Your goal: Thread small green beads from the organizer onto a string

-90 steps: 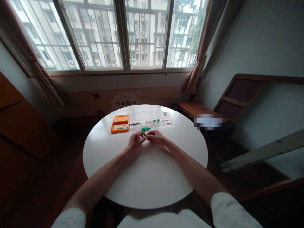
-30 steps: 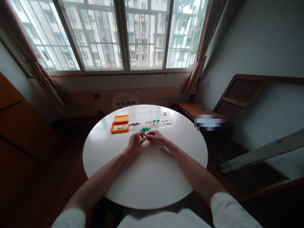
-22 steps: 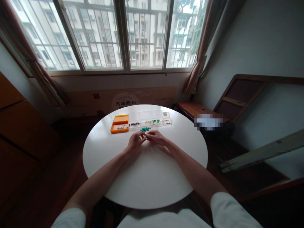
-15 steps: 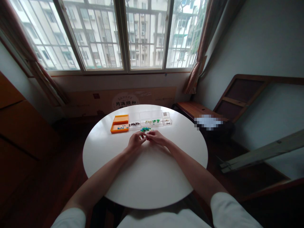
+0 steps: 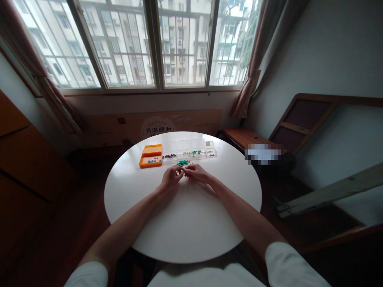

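Note:
Both hands meet over the middle of a round white table point(image 5: 185, 223), their fingertips close together. My left hand point(image 5: 172, 175) is closed in a pinch, thumb and fingers curled toward the right. My right hand point(image 5: 196, 172) is also pinched, its fingertips meeting the left ones. Whatever lies between the fingertips is too small to make out. Just beyond the fingers is a pile of small green and blue pieces point(image 5: 183, 163). Behind it stand an open orange box point(image 5: 141, 162) with several small blue pieces inside, and clear plastic boxes point(image 5: 183, 145).
Dark brown bits point(image 5: 170, 156) lie in a clear compartment next to the orange box. Cream pieces point(image 5: 187, 153) and green pieces point(image 5: 196, 152) sit farther right. A small clear box point(image 5: 211, 149) ends the row. A wooden bench point(image 5: 239, 137) stands beyond the table's right side.

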Motion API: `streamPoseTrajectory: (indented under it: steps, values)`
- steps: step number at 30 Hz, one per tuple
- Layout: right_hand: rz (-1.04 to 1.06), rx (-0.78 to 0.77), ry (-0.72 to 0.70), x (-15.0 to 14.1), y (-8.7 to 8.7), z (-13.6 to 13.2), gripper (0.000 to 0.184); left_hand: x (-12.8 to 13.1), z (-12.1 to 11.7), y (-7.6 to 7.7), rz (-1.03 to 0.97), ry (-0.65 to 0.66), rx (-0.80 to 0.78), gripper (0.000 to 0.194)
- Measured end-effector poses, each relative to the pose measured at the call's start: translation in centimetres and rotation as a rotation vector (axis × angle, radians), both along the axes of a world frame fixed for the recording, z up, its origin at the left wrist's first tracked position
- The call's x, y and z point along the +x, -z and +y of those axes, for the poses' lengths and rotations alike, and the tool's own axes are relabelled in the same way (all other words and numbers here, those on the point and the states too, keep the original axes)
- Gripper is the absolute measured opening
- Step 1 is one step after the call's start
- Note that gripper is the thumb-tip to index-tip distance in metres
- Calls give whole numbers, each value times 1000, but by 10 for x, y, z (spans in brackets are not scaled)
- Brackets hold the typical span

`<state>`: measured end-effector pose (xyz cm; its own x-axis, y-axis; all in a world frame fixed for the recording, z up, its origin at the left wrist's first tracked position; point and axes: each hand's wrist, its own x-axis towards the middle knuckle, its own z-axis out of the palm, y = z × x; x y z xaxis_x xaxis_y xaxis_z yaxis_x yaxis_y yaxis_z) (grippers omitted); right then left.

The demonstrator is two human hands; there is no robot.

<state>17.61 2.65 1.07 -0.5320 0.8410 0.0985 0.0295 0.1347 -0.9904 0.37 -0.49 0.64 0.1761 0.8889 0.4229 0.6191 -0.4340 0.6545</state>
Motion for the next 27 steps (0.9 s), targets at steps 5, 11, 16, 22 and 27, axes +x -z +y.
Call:
streamPoseTrajectory:
  steps: [5,11,16,22,27]
  values:
    - [-15,6,5,0,-1,0,37,0,0,0,-1,-9,4,18]
    - [-12,13,3,0,-1,0,38,0,0,0,-7,-7,13,18]
    - [-11,8,1,0,1,1,38,0,0,0,-4,-10,20,18]
    - [-10,-4,-1,1,4,3,40,-1,-2,-3,16,-8,-10,18]
    - [-10,0,1,0,3,2,39,-1,-2,-2,19,-28,7,17]
